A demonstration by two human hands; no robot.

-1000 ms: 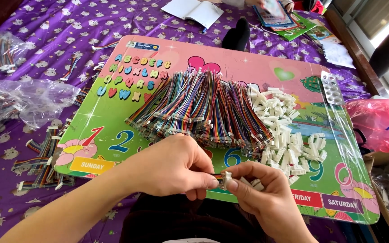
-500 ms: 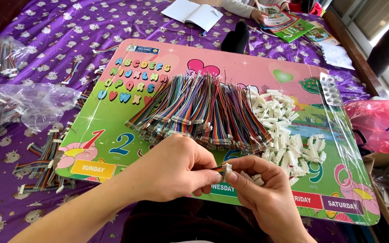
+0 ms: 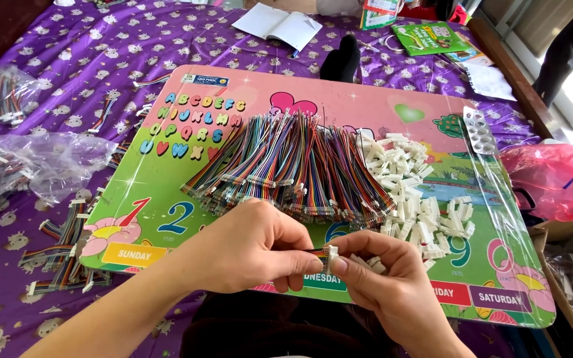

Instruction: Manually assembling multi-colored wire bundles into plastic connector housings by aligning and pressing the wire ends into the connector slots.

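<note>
Purple bedding surrounds the bright children's board [image 3: 167, 192], at whose near edge the left hand [image 3: 246, 248], pinching a ribbon cable [image 3: 318, 252], has now met the white connector [image 3: 332, 252] gripped by the right hand [image 3: 392, 285].

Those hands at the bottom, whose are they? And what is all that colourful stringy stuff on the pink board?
The picture comes from a small camera worn on a person's head, looking down, so you see their own two hands. The left hand and the right hand meet in the middle and pinch a little white plastic connector with thin coloured wires going into it. In front of them lies a children's board, pink and green, printed with letters and numbers. On it sits a big fan of rainbow-coloured wire bundles, and next to that a pile of small white connectors. The board rests on a purple cloth with a little pattern. More wires lie at the left in clear plastic bags. A pink bag sits at the right.
</note>
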